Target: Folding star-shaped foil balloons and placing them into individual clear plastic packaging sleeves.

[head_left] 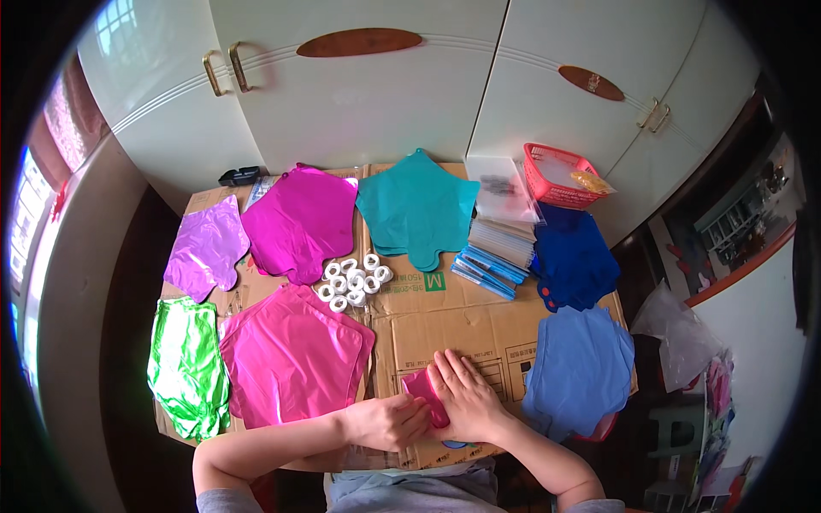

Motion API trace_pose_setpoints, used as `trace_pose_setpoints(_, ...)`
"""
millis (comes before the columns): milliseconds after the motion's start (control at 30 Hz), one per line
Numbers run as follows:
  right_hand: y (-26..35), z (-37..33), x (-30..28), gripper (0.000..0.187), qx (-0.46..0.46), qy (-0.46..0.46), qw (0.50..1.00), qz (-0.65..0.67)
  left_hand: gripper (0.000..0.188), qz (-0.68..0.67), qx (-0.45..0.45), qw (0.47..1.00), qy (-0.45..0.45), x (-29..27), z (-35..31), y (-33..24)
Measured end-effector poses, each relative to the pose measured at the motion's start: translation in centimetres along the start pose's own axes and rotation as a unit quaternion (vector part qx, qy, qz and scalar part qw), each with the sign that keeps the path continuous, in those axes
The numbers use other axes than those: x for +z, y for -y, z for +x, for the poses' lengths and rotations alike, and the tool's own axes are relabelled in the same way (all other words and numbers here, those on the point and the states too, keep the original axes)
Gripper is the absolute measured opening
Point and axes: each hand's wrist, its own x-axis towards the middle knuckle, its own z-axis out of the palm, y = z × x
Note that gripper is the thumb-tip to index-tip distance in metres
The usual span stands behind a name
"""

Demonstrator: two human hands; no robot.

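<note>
A folded pink foil balloon forms a narrow strip on the cardboard in front of me. My left hand is closed, its fingertips pinching at the strip's lower left edge; the exact grip is partly hidden by the fingers. Flat on the cardboard, my right hand has its fingers stretched out and its side against the strip's right edge. To the left of my hands lies a stack of flat pink foil balloons. Small white ribbon rolls are heaped beyond it.
Cardboard covers the table. Around it lie foil balloons in green, lilac, magenta, teal, dark blue and light blue. Blue-and-clear packets and a red basket stand back right, before white cabinets.
</note>
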Motion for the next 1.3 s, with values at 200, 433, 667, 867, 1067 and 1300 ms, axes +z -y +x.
trace_pose_setpoints(200, 1.8, -1.9, -0.3, 0.113, -0.004, 0.05, 0.999, 0.005, 0.027, -0.042, -0.089, 0.995, 0.019, -1.4, 0.3, -4.6)
trace_pose_setpoints(433, 4.2, -4.3, 0.6, 0.111, -0.017, 0.035, 0.998, 0.058, 0.024, -0.038, -0.17, 0.985, 0.001, -1.6, -0.4, -10.2)
trace_pose_setpoints(667, 2.8, -4.8, 0.5, 0.099, -0.061, 0.053, 0.977, 0.198, 0.017, -0.107, -0.185, 0.973, -0.088, -2.1, -0.4, -9.7)
trace_pose_setpoints(867, -0.8, -4.7, -2.7, 0.084, -0.048, 0.092, 0.604, 0.791, 0.014, -0.454, -0.519, 0.691, -0.215, -3.6, -1.4, -5.2)
trace_pose_setpoints(1067, 0.1, -2.2, -3.4, 0.017, 0.136, -0.148, 0.74, 0.642, 0.006, -0.619, -0.559, 0.424, -0.352, -2.0, 0.2, -2.4)
trace_pose_setpoints(1300, -1.6, -1.0, -1.5, 0.019, 0.127, -0.13, 0.725, 0.664, 0.005, -0.627, -0.572, 0.4, -0.346, -1.1, -0.8, -1.9)
